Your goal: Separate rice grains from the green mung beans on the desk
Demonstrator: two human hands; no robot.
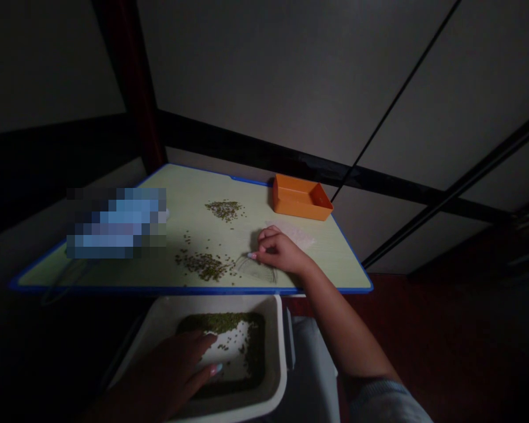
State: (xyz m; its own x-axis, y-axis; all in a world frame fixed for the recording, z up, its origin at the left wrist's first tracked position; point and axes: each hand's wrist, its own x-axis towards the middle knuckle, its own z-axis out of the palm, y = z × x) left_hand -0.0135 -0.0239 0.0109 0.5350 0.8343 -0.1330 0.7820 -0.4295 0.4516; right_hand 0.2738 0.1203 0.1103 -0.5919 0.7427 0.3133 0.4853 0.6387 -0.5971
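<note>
My right hand [278, 249] rests over the pale yellow board [180, 182]. Its fingers are curled with thumb and fingertips together, and whatever is between them is too small to make out. Thin dark curved lines [258, 271] show on the board just below it. To its left lies a loose pile of small green-brown grains [207, 266], with a second pile of grains [224, 210] farther back. My left hand [176, 364], mostly in shadow, reaches into a white tub [278, 352] with thumb and forefinger apart. Green grains [255, 346] line the tub's floor around a bare patch.
An orange open box [302, 200] stands at the board's back right corner. Beside my right hand is a pale pinkish patch [295, 231]. A blurred-out bluish object [119, 226] lies at the left. Light panels [264, 76] rise behind the board.
</note>
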